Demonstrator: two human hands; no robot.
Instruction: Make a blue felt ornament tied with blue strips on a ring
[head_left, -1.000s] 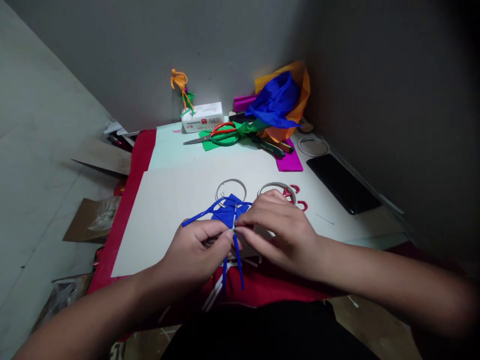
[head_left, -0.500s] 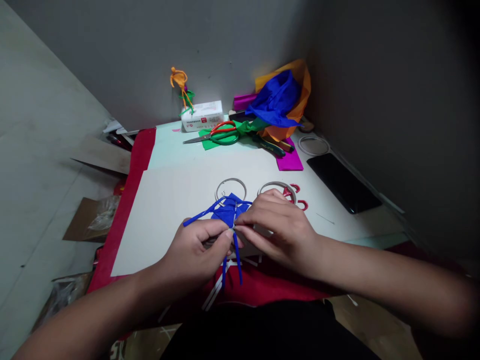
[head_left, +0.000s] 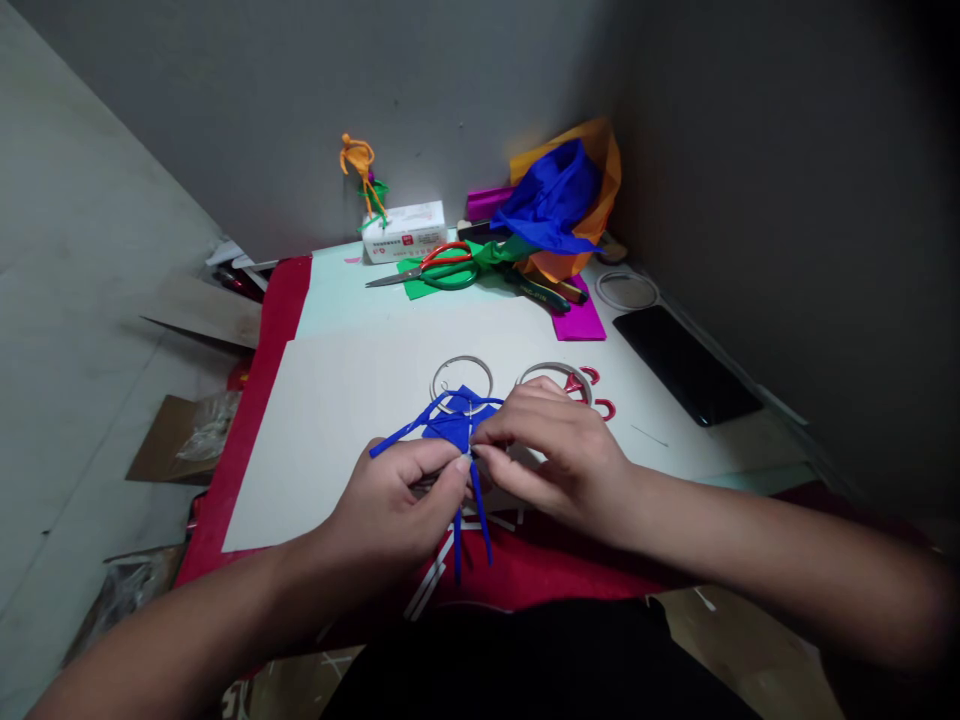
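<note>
A small blue paper-wrapped wire figure with thin arms and legs is between my hands, above the table's front edge. My left hand pinches its waist between thumb and fingers, and the two legs hang below. The fingertips of my right hand are pinched together at the same waist, from the right side; what exactly lies between them is too small to make out. A bare wire loop stands at the figure's top. Behind it lies a tape ring. Another tape ring and red-handled scissors are partly covered by my right hand.
At the back stand an orange wire figure and a white box. Green-and-red-handled scissors, pliers and crumpled blue paper lie nearby. To the right are a black phone and a thin wire.
The blue figure's legs have swung slightly to the right and its left arm has shifted a little. My right fingertips have moved slightly at the waist; both hands stay in place.
</note>
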